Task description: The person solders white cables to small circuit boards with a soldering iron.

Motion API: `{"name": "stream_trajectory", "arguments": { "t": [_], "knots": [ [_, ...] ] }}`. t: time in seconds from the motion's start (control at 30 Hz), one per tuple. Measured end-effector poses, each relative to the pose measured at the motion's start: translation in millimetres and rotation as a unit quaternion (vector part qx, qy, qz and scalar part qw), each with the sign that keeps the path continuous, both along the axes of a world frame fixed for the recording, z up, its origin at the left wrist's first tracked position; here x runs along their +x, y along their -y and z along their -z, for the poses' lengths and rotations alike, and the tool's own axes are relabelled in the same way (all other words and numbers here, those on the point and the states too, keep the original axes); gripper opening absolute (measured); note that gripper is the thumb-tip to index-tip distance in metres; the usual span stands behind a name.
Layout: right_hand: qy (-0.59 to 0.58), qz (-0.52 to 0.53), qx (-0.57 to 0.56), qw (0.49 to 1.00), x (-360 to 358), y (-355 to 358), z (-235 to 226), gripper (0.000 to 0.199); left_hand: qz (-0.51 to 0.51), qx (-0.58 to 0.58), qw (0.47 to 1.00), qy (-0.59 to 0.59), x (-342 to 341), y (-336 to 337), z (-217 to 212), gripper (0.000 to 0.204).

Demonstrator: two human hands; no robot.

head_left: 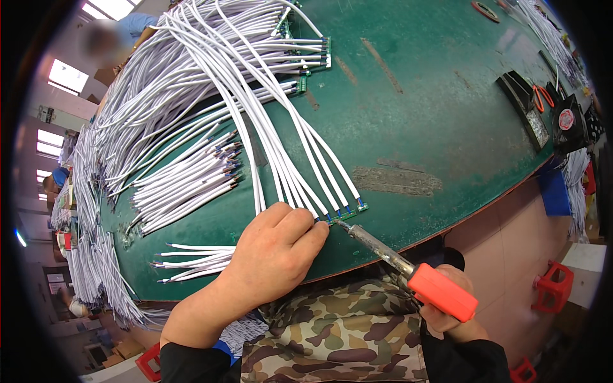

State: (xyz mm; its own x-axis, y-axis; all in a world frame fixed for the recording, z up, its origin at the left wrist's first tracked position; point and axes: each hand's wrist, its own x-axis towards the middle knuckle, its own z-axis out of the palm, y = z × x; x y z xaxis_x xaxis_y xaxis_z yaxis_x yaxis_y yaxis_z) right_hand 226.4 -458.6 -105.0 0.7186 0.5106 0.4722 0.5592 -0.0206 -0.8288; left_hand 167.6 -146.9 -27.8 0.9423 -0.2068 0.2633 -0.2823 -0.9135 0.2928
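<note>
My right hand [448, 309] grips a soldering iron [440, 290] by its red handle. The iron's metal shaft slants up and left, its tip at a narrow green circuit board strip [348, 215] near the table's front edge. Several white cables [310, 153] run down to this strip, some with blue wire ends on it. Bent closed over the strip's left end, my left hand [276, 252] pinches a white cable; its fingertips and the cable end are mostly hidden. A few loose white cables [198, 258] lie left of that hand.
A large heap of white cables [166, 83] covers the far left of the green table [447, 127], beside a bundle of short ones [188, 182]. At right stand a black tray [523, 108] and a small fan [567, 119]. Red stools [553, 287] stand below. Another person [131, 29] is far left.
</note>
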Motion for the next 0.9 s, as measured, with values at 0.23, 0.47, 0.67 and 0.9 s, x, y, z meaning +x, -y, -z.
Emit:
{"name": "stream_trajectory", "arguments": {
  "t": [0.23, 0.47, 0.67, 0.9],
  "knots": [
    [0.024, -0.051, -0.053, 0.997, 7.1, 9.7, -0.6, 0.024, 0.004, 0.013, 1.0, -0.013, -5.8, -7.1, -2.9, 0.032],
    [0.079, -0.09, -0.083, 0.989, 14.6, 22.5, 3.4, 0.052, -0.097, -0.007, 0.995, 0.012, -15.8, -35.9, -14.7, 0.029],
    [0.079, -0.056, -0.055, 0.994, 8.5, 21.0, 12.2, 0.048, -0.262, 0.149, 0.952, -0.054, -42.6, -93.8, -9.5, 0.052],
    [0.007, 0.013, -0.063, 0.998, -1.9, 21.1, 11.2, 0.03, -0.224, 0.134, 0.963, -0.071, -47.9, -109.5, -16.7, 0.054]
  ]
}}
